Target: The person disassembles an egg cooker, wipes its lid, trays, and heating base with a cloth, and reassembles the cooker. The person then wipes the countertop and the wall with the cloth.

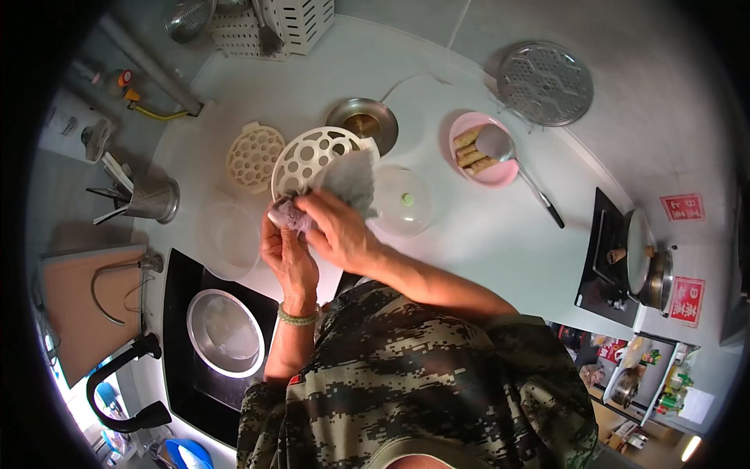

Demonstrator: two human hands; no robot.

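Note:
My left hand (291, 262) grips the lower rim of a round cream plastic steamer rack (289, 160) with round holes, tilted up above the counter. My right hand (340, 233) is closed on a grey cloth (351, 180); a bunched part of it presses against the rack's rim by my left fingers, and a loose part flares to the right, blurred. A second, smaller holed rack (255, 159) lies to the left. Behind is a steel bowl (362, 117) with brownish liquid. A clear lid (402, 205) with a green knob lies right of the cloth.
On the right, a pink plate (497, 173) holds several rolls and a spatula (539, 187). A metal steaming rack (545, 84) leans at the wall. Lower left is the black sink (187, 273) with a steel basin (226, 332). A utensil holder (156, 201) stands left; a hob (598, 270) sits right.

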